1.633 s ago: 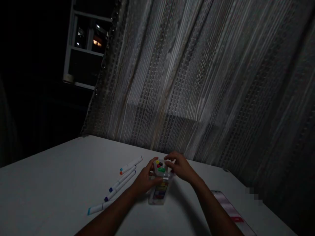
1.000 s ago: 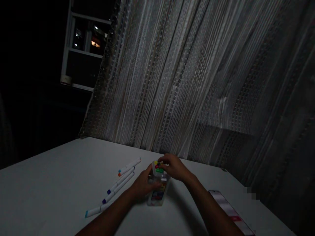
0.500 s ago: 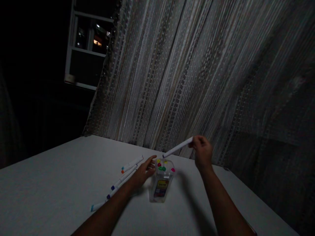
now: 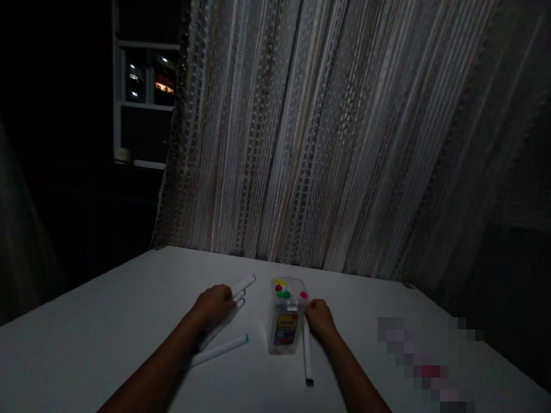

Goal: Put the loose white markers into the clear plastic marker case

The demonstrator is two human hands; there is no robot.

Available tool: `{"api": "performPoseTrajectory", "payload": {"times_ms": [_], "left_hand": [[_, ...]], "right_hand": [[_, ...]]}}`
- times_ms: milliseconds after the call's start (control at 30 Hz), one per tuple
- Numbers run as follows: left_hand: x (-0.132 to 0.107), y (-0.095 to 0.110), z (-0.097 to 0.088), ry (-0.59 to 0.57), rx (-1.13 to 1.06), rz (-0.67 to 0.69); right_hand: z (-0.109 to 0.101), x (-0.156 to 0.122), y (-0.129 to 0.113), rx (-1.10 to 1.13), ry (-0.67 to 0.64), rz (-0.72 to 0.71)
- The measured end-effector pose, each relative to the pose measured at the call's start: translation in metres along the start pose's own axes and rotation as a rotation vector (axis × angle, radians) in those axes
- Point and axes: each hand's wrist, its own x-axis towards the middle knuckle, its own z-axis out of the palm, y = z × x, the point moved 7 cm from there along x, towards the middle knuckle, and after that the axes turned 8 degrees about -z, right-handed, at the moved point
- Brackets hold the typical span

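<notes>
One marker (image 4: 307,355): likely light, stiff, slick; best held mid-length. Right hand (image 4: 319,317): clenched round its far end. Left hand (image 4: 216,302): over other markers (image 4: 244,282), grip indiscernible.

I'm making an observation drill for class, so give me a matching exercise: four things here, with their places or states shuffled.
Things:
1. left hand
2. right hand
3. clear container
4. teal-ended marker

Places or states:
A. at the far end of a dark-ended marker
B. lying on the white table between left forearm and clear container
C. at a group of white markers
D. upright, coloured spots showing at its top

Pairs: 1-C, 2-A, 3-D, 4-B
</notes>
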Motion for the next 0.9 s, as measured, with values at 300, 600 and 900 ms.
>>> {"api": "performPoseTrajectory", "payload": {"times_ms": [300,600,900], "left_hand": [[0.005,-0.002,0.011,-0.024,0.119,-0.036],[0.016,-0.007,0.021,-0.015,0.220,-0.081],[0.020,-0.008,0.022,-0.075,0.140,-0.036]], "right_hand": [[0.012,-0.012,0.000,-0.114,-0.097,0.022],[0.014,-0.014,0.000,-0.095,-0.115,-0.003],[0.014,-0.015,0.000,-0.089,-0.123,-0.013]]}}
